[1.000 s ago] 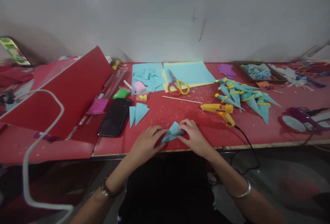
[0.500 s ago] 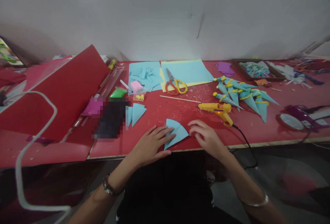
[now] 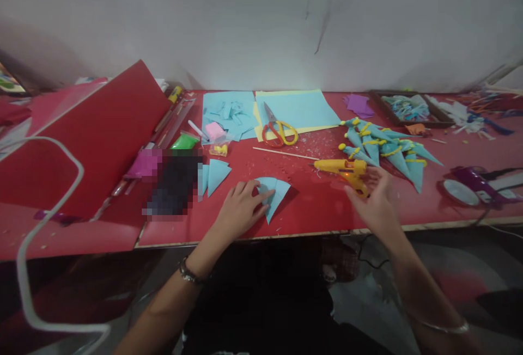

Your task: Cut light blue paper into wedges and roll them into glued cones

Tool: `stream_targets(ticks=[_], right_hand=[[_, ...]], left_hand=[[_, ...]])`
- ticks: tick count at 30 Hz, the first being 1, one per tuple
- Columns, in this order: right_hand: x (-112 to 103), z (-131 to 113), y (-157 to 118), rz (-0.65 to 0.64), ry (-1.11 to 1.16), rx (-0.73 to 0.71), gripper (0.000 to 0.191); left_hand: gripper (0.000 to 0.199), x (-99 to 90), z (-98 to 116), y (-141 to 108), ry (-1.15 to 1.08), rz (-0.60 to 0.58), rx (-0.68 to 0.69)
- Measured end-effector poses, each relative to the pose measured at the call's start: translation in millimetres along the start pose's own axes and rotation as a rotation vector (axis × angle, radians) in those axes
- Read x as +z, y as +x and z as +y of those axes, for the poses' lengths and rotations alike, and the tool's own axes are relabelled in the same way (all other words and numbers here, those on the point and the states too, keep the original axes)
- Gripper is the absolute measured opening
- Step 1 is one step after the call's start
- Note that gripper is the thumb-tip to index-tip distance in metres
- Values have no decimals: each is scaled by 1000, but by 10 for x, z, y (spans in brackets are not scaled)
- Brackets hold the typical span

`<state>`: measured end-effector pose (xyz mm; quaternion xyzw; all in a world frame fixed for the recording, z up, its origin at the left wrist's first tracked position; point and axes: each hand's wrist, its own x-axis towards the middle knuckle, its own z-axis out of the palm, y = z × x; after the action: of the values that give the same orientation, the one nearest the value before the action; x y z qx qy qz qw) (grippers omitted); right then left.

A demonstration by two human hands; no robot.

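My left hand [image 3: 244, 208] rests on the table with its fingertips on a light blue fan-shaped paper piece [image 3: 278, 194], whose point faces me. My right hand [image 3: 378, 202] is at the yellow glue gun [image 3: 339, 166], thumb and fingers spread around its handle but not closed. An orange light glows on the gun. Two more blue paper wedges [image 3: 217, 175] lie to the left. Behind the gun sits a pile of blue paper cones with yellow trim [image 3: 371, 141]. A thin wooden stick [image 3: 281, 153] lies left of the gun's nozzle.
Scissors [image 3: 278, 133] lie on blue and yellow sheets [image 3: 302, 109]. A red board [image 3: 93, 148] leans at the left. Bags of pink and green [image 3: 184, 141] material sit nearby. At the back right is a tray of scraps [image 3: 408, 109]; a purple device [image 3: 474, 183] lies at the right.
My right hand has moved right, from beside the blue paper to the glue gun's handle. The blue piece has turned and shifted slightly away from the table edge under my left hand.
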<state>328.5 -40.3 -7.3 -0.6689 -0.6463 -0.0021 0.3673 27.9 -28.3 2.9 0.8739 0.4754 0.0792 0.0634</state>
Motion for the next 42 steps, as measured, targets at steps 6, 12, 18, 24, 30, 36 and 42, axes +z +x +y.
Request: stream_targets(ticks=[6,12,18,24,30,36,42], right_hand=[[122,202,1,-158,-146,46,33],[-127,-60,276,-236,-243,-63,38],[-109,-594,299,-359,-300,-285,57],[73,-684,173,-484,-276,-392,45],[63,-668,149,-497,-277,-442,34],[53,-704,111,-509,-281,-484,25],[30,-683,125,-532,-290,-502,19]], left_hand=[[34,52,-42,13,-57,53,20],[31,57,-47,6,-136,22,43],[31,72,-33,13,-167,36,12],[32,81,-44,18,-148,32,32],[33,83,-43,13,-143,37,38],[31,102,-44,20,-148,48,23],[30,105,-44,24,-136,43,13]])
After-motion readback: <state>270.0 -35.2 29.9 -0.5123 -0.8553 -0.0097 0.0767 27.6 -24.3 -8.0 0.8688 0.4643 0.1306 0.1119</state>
